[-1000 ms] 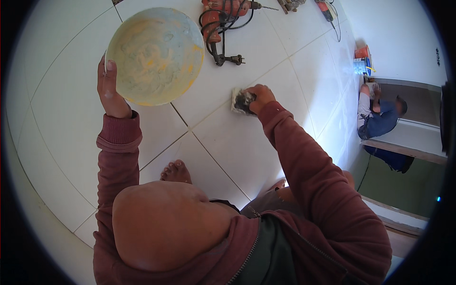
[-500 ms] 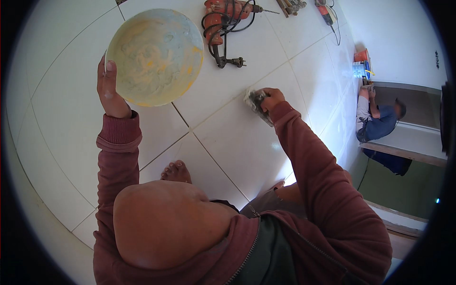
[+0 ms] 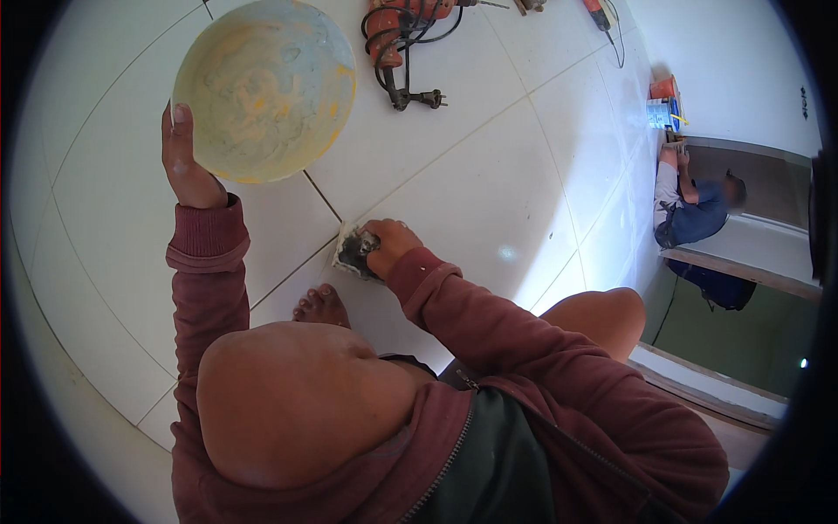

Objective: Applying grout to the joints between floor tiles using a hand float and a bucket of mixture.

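My left hand (image 3: 190,164) grips the left rim of a round, pale yellow bowl (image 3: 337,118), thumb over the edge. A whitish paste with yellow streaks coats the inside of the bowl. Closer to my body, my right hand (image 3: 394,246) is closed around a small dark spreader (image 3: 354,255) smeared with pale paste. The spreader lies against the white tile floor (image 3: 471,179), where dark joint lines meet, just beyond my bare foot (image 3: 321,306). My fingers hide part of the spreader.
A red corded drill (image 3: 384,39) lies beyond the bowl, its cable wound around it. Another red tool (image 3: 598,13) rests farther right. By the right wall stand a red bucket (image 3: 663,87) and a blue-and-white bucket (image 3: 661,113); a person (image 3: 698,210) sits near a doorway.
My right hand has swept left and closer to me with the spreader, from the middle of a tile to the joint crossing. The bowl stays in my left hand, slightly shifted in view.
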A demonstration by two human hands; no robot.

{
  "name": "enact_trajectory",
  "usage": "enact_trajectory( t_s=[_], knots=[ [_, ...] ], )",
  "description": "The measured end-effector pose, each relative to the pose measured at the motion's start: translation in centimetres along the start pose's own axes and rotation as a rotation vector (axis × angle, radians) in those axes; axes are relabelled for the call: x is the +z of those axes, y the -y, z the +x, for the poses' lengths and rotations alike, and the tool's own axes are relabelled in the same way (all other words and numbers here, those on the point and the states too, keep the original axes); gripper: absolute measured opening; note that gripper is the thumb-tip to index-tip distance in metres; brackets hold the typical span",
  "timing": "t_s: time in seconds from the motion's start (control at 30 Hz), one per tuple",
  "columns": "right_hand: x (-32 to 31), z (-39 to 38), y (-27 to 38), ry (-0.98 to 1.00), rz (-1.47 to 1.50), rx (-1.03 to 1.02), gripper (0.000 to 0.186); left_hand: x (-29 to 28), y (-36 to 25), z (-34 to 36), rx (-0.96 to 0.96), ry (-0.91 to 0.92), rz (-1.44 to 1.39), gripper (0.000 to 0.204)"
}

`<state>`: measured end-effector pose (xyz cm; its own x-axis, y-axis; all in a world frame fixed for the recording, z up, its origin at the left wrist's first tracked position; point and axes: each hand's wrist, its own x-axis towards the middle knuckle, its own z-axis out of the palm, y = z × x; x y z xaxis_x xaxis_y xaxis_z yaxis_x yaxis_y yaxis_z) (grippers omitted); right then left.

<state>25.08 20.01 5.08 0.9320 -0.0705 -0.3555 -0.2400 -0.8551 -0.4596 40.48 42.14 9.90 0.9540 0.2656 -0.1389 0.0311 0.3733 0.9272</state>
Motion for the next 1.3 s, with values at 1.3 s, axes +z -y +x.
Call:
enact_trajectory(
  t_s=[1.3],
  knots=[
    [-4.2,11.4,5.2,0.239,0.408,-0.166,0.015,-1.6,6.1,-3.2,0.379,0.183,0.330,0.066]
  ],
)
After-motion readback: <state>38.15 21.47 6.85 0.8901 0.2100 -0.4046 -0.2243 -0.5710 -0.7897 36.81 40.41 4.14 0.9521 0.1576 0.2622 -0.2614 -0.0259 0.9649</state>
